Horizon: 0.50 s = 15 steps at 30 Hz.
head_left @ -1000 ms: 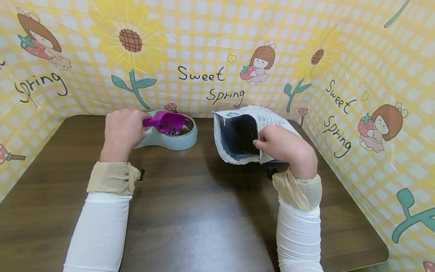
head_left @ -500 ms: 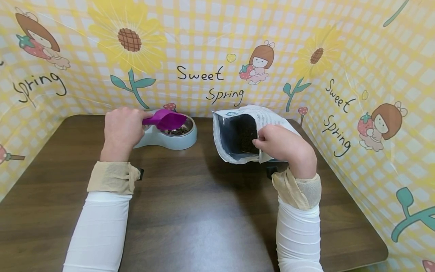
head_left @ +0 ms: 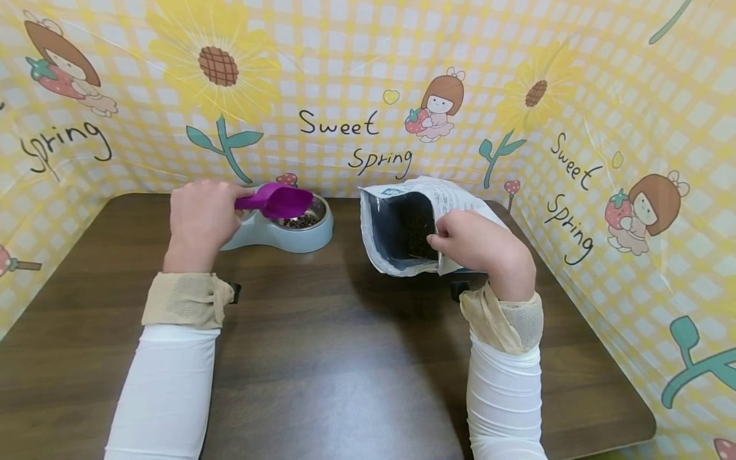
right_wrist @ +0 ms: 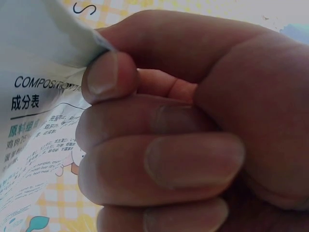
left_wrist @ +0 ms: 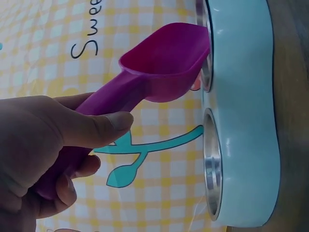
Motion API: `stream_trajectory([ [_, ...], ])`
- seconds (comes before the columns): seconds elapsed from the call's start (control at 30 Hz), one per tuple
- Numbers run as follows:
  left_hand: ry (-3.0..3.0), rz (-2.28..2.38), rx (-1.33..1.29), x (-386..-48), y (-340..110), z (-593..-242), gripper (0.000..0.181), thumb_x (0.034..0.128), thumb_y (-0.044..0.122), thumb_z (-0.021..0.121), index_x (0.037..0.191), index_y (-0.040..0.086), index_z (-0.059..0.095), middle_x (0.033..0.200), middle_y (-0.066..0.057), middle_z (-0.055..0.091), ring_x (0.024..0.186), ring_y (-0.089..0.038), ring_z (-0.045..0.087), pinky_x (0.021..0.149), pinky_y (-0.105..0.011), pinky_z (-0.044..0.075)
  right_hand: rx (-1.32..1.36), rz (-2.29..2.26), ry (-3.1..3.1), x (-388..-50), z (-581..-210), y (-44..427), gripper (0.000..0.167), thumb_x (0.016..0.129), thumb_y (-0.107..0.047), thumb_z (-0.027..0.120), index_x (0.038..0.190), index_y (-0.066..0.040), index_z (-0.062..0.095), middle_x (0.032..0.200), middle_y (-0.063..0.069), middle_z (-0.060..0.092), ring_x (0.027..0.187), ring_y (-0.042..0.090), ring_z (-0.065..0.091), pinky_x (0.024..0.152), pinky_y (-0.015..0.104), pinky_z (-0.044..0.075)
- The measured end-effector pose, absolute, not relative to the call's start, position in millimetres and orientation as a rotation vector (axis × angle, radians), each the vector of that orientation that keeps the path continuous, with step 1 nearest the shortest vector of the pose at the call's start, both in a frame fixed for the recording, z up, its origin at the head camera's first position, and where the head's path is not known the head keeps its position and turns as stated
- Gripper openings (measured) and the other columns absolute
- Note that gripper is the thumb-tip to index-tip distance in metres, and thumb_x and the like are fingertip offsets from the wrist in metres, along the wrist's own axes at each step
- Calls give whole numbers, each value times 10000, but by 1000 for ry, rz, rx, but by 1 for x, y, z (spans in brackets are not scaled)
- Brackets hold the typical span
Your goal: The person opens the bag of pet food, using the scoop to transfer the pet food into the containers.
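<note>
My left hand [head_left: 204, 214] grips the handle of a purple scoop [head_left: 287, 200], its thumb along the handle in the left wrist view. The scoop is tipped over one steel bowl of a pale blue double pet bowl [head_left: 305, 241]; dark kibble [head_left: 300, 222] lies in that bowl. No kibble shows inside the scoop [left_wrist: 166, 53] in the left wrist view. On the right, my right hand [head_left: 483, 246] pinches the edge of a white pet food bag [head_left: 445, 190] between thumb and index finger. The bag lies with its mouth open to the left, dark kibble [head_left: 418, 236] inside.
The second steel bowl [left_wrist: 212, 164] of the pair sits beside the first, mostly behind my left hand in the head view. A brown wooden table [head_left: 322, 358] carries everything. Patterned yellow checked cloth [head_left: 345, 64] stands behind and at both sides.
The scoop has turned over above the bowl, and the kibble seen at its mouth no longer shows there. My left hand has since drifted slightly left. The right hand and bag stay put.
</note>
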<state>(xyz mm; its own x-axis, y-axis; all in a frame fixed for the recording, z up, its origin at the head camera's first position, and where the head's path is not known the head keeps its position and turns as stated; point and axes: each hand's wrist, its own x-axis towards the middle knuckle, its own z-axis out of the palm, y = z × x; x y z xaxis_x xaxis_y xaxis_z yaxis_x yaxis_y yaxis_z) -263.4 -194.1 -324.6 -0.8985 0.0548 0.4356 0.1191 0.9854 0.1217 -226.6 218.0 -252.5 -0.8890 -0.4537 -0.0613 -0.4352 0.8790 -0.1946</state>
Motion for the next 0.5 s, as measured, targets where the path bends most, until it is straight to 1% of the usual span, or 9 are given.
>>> stream_trajectory([
  [0.13,-2711,-256,-110,-260,-197,-319,367,915,174,814,1277,230,810,1031,-243,802,793,-479,694,593,-580,486,-695,-268,2943,-227,-252,218,456,1076,-191,586,626,-156,521,612,-55,414,612,154,489,669,312,416],
  [0.23,-2746,-289,-126,-256,-199,-313,339,940,213,804,1279,214,804,1044,-228,803,779,-434,681,596,-556,479,-693,-269,2943,-227,-252,218,458,1076,-191,585,625,-157,519,611,-56,411,611,153,486,670,312,416],
  [0.37,-2806,-319,-162,-250,-204,-306,310,969,281,782,1265,192,800,997,-200,794,755,-380,643,588,-504,454,-685,-269,2938,-226,-252,218,457,1078,-193,582,626,-158,522,610,-57,415,610,153,486,673,312,417],
  [0.5,-2843,-349,-180,-242,-208,-297,327,982,350,771,1271,199,792,920,-159,765,733,-347,612,571,-442,404,-685,-271,2939,-226,-252,218,456,1078,-190,580,627,-156,521,613,-55,415,611,153,485,675,313,417],
])
